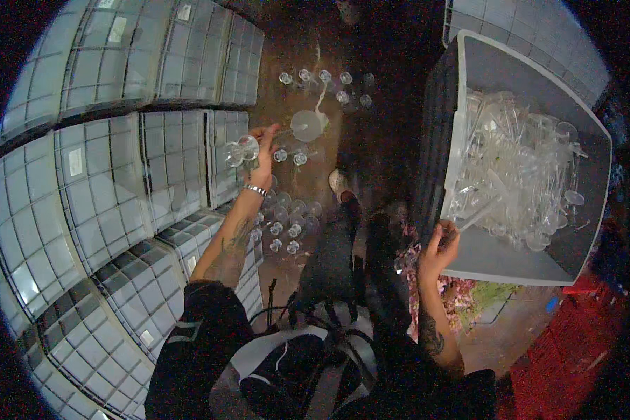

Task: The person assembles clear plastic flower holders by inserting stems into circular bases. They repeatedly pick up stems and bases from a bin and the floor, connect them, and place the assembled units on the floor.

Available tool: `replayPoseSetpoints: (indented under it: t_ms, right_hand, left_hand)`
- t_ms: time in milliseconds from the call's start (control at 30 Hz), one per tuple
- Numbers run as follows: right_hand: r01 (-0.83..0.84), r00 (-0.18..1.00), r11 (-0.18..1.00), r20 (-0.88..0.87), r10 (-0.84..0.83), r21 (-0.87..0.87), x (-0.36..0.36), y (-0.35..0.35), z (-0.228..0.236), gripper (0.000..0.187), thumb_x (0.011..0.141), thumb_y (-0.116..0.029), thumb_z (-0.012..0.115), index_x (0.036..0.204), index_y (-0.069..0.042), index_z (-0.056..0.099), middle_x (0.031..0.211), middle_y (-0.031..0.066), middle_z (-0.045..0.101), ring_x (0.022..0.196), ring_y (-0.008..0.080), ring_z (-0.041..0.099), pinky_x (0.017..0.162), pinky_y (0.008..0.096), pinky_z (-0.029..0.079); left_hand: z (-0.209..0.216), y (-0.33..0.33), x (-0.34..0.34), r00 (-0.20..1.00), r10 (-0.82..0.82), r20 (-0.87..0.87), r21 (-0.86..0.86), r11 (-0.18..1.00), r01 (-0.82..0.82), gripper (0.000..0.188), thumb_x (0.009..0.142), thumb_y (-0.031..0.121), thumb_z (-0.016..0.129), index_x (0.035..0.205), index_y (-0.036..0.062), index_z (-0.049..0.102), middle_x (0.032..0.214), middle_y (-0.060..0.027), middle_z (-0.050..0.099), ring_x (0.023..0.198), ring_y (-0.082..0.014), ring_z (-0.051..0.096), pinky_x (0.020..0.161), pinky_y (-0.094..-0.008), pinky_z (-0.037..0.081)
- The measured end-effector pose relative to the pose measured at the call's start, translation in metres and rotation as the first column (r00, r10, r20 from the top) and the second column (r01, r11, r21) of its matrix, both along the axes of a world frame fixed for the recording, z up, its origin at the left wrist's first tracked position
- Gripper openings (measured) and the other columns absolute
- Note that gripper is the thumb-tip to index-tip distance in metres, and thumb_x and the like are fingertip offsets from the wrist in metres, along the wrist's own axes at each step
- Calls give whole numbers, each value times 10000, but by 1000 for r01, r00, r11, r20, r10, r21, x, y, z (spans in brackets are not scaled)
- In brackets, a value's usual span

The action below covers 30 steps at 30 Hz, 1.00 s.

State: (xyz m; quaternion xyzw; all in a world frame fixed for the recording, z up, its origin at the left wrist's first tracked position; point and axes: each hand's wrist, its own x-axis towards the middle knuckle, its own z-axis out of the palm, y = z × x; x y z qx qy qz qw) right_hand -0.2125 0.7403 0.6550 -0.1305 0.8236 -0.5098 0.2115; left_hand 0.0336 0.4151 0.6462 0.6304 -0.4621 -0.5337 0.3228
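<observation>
My left hand (pixel 262 155), a metal bracelet at its wrist, is over the floor beside the stacked crates. It holds clear stemmed pieces (pixel 241 151) with rounded ends, like glass candle holders. My right hand (pixel 439 249) is at the near left corner of a grey bin (pixel 514 264). Its fingers pinch the end of a long clear stem (pixel 480 213) that reaches into the bin. Inside lies a jumbled heap of similar clear stemmed pieces (pixel 532 157), some with round bases. Several clear pieces (pixel 325 75) stand on the floor ahead, and more clear pieces (pixel 285 227) are grouped nearer my legs.
Grey-white crates (pixel 105 168) are stacked along the left. A round translucent disc (pixel 306 126) is on the brown floor (pixel 371 140). Pink and green flowers (pixel 462 301) lie below the bin, next to a red crate (pixel 563 350). My shoe (pixel 337 180) is mid-floor.
</observation>
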Motion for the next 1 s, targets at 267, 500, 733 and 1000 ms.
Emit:
replayPoseSetpoints:
  t_ms: [267,500,733,1000]
  right_hand:
    - [-101,931,965,-320,177,241,1,15,-24,224,959,-136,582,1120,18,578,1073,147,614,1066,280,550,992,423,393]
    - [-100,833,894,-455,315,437,-14,47,-8,299,957,-75,574,1236,22,533,1176,138,576,1127,245,507,981,383,420]
    - [-86,475,677,-568,673,730,-38,38,29,355,988,-153,513,1311,-8,521,1280,166,551,1129,280,522,985,442,447]
    - [-109,168,619,-600,782,777,-73,37,21,379,991,-201,486,1318,-13,518,1287,171,553,1153,298,519,995,457,442]
  left_hand:
    - [-148,80,50,808,-476,348,210,879,428,310,937,345,644,1074,66,651,978,-62,690,883,-206,634,774,-341,507]
    - [-355,213,156,978,7,208,451,887,-103,357,935,327,617,1167,56,618,1087,-84,660,988,-227,621,824,-355,517]
    - [-476,349,230,-566,709,-421,905,368,-211,393,950,301,568,1241,37,572,1183,-113,615,1066,-240,591,875,-361,513]
    - [-553,422,227,-658,423,-623,667,727,-165,497,967,280,519,1385,21,444,1383,-134,490,1223,-271,515,1022,-399,440]
